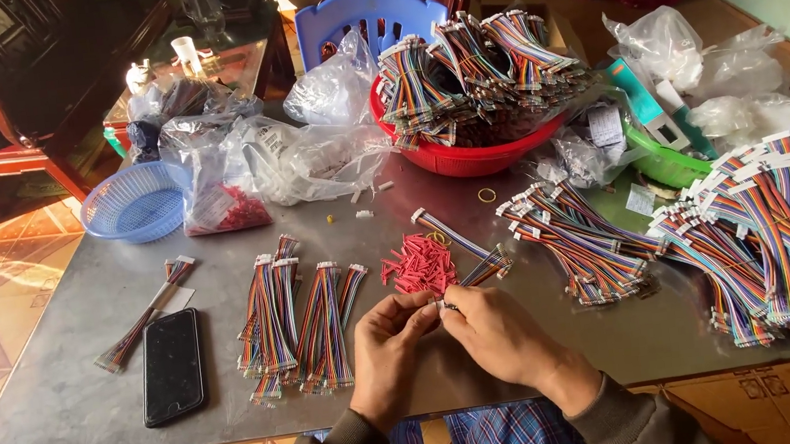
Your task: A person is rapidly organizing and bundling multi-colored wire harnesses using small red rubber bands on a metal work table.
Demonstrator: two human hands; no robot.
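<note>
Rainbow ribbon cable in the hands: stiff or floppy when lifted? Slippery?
Probably floppy: the rainbow ribbon cable curves loosely from the table into the right hand and left hand. Likely light, since only fingertips pinch it. The flat ribbed surface should not roll.

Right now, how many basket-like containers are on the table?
3: a blue basket at far left, a red basin of cables at centre back, a green basket right of it; bags may hide more.
</note>
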